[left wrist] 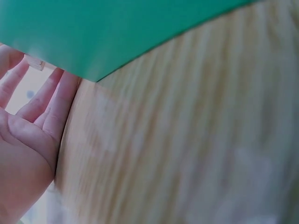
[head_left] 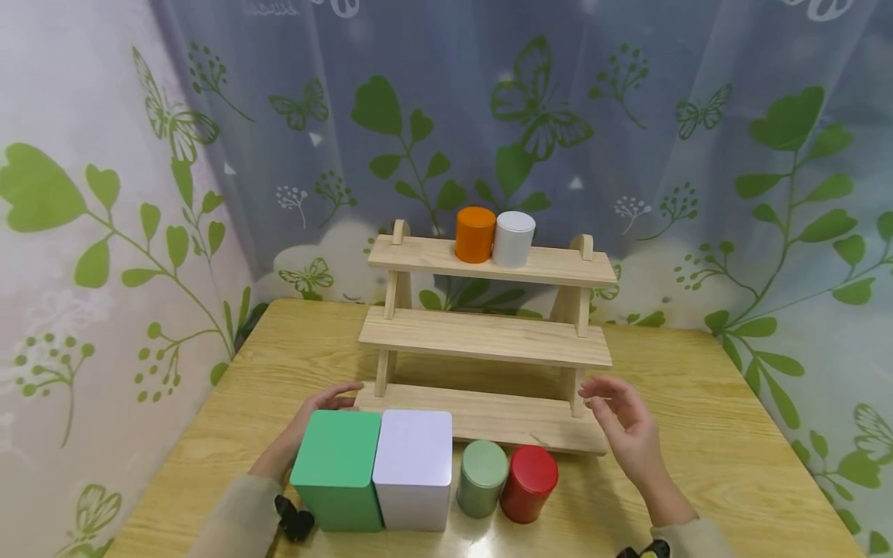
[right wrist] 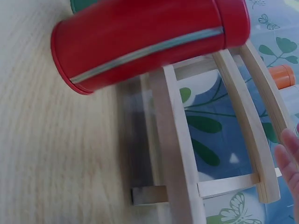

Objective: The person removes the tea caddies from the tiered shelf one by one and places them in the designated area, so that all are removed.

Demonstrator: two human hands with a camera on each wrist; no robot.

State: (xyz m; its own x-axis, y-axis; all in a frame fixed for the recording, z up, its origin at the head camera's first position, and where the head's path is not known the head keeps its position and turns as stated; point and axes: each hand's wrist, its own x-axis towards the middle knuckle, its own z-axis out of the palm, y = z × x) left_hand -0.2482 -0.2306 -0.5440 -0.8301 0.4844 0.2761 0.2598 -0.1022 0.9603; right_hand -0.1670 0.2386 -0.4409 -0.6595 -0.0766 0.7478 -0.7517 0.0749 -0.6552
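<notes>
A three-tier wooden display stand [head_left: 481, 339] stands on the table. My left hand [head_left: 317, 415] has its fingertips at the left end of the bottom shelf, partly behind a green box [head_left: 339, 449]; the left wrist view shows these fingers [left wrist: 58, 105] extended beside the box. At the stand's right side is my right hand [head_left: 631, 430], its fingers loosely bent near the lower upright, with nothing in its grasp. In front of the bottom shelf, a white box [head_left: 413, 469], a pale green canister [head_left: 482, 479] and a red canister [head_left: 529, 483] line up to the right of the green box.
On the top shelf an orange canister [head_left: 475, 235] and a white canister [head_left: 514, 239] sit side by side. Behind the wooden table [head_left: 705, 403] hangs a curtain [head_left: 446, 93] printed with leaves and butterflies. A similar patterned sheet [head_left: 91, 310] borders the left side.
</notes>
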